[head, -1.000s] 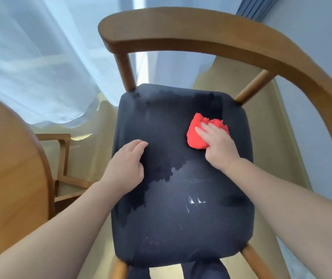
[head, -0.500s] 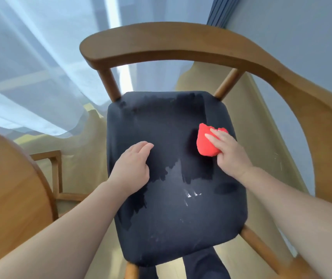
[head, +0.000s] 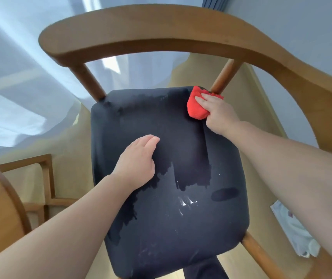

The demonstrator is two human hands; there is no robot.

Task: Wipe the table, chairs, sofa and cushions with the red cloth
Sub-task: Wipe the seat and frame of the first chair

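- Cloth (head: 196, 109) bunched at far right corner of seat (head: 171, 218), by spindle (head: 223, 77).
- Right grip (head: 219, 113) grasping cloth, pressing it down.
- Left grip (head: 137, 160) released, flat on mid-seat.

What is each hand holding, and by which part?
The right hand grips the bunched red cloth, fingers over its top. The left hand holds nothing; it rests flat on the chair seat.

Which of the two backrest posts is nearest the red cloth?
The right post, directly beside the red cloth; the left post stands across the seat.
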